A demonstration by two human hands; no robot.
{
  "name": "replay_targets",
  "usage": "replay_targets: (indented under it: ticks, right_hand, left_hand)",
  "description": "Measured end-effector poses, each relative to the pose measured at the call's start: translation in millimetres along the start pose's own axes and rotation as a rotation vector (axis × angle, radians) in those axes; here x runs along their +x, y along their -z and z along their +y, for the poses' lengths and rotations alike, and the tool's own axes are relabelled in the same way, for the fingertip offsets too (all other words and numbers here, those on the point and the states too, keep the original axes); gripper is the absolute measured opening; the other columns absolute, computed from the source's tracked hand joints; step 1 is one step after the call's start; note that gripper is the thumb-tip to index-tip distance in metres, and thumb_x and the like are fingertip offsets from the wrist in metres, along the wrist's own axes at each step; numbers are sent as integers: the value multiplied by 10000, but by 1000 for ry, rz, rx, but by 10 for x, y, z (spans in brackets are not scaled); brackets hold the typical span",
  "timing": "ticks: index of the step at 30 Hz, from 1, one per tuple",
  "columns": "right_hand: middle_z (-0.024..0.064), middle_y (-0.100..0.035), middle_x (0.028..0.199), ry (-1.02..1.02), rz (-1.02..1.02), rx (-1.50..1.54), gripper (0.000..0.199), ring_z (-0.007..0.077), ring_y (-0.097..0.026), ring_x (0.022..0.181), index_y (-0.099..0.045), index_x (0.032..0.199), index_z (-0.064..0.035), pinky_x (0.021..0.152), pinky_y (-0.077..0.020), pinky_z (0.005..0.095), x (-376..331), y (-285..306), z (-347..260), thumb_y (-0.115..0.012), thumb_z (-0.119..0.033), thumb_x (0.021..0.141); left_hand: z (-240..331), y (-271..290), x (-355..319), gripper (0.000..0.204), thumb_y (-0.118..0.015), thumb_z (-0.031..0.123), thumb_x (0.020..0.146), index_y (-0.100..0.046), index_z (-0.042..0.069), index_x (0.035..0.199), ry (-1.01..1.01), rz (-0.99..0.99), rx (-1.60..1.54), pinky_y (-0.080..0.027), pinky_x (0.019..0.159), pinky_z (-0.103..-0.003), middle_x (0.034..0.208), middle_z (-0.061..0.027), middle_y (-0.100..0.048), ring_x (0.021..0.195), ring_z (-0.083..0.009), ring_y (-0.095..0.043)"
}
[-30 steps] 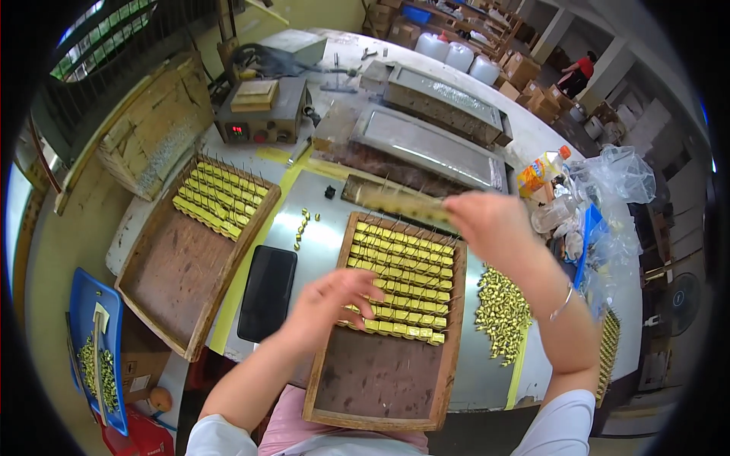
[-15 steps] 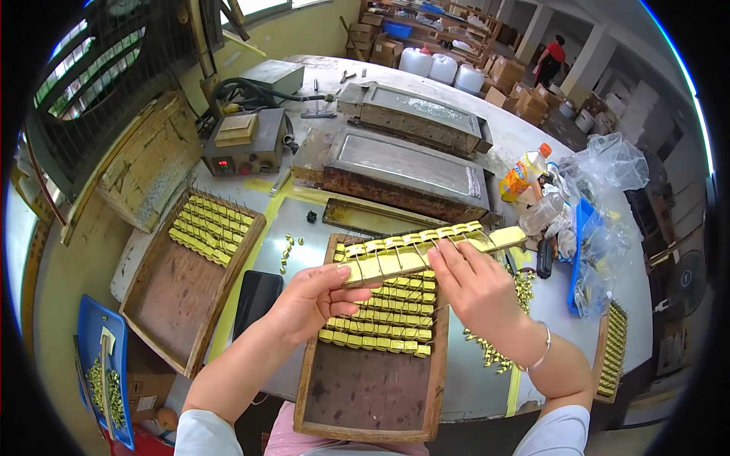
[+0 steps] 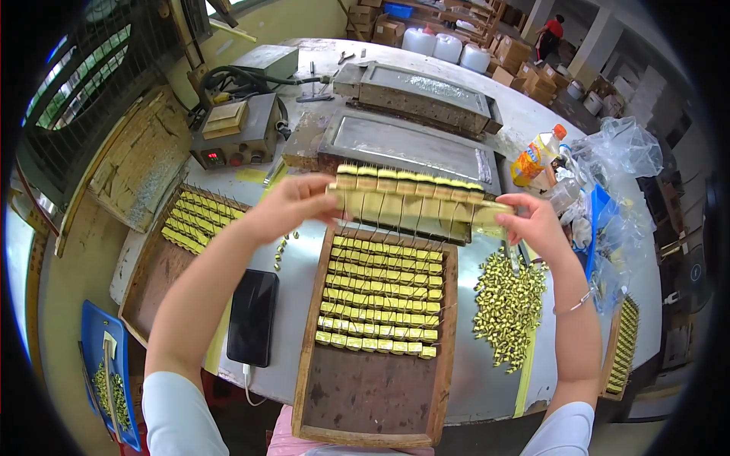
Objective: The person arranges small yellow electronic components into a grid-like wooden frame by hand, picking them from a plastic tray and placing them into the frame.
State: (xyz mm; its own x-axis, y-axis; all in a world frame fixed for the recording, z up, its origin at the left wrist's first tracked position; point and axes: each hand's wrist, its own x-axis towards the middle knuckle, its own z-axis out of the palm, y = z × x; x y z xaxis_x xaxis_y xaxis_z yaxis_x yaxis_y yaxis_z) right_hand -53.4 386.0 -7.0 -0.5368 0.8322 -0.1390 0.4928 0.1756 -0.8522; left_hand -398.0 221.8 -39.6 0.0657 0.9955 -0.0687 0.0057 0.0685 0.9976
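Note:
A long yellow strip [image 3: 411, 207] hangs level above the near end of a metal trough, held at both ends. My left hand [image 3: 304, 204] pinches its left end and my right hand [image 3: 536, 222] its right end. Thin wires run up from the strip to a row of small yellow-wrapped blocks [image 3: 407, 182] with bristling pins on top. Below, a wooden tray [image 3: 452, 319] holds several rows of similar yellow blocks [image 3: 380, 311] with wires. Its near part shows bare brown bottom.
Two metal troughs with silvery surfaces [image 3: 411, 148] [image 3: 426, 95] stand ahead, beside a control box [image 3: 239, 133]. A heap of small yellow parts [image 3: 508, 308] lies right of the tray. A phone [image 3: 252, 318], a second tray [image 3: 144, 281] and a bottle [image 3: 536, 156] sit around.
The strip has risen away from the tray toward the trough and turned level. My right hand has moved from its middle to its right end; my left hand has moved up and forward.

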Motion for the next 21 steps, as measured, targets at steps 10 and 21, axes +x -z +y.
replay_targets:
  ticks: [10,21]
  right_hand:
    - [27,-615,780,437,295,-551,227,114,-557,670,-651,872,-9,615,-434,265,1025,-43,79,-710,-162,714]
    - [72,-647,878,442,354,-886,235,252,-586,861,-670,854,-53,764,-449,342,1419,-125,329,-676,-253,729]
  left_hand:
    - [-157,688,1178,277,-650,320,771,-662,146,986,-368,476,1088,-444,822,-367,989,-48,-619,959,-200,-580]
    - [-411,682,1557,297,-670,358,752,-667,152,966,-239,615,1393,-373,909,-358,1069,12,-596,1071,-181,-516]
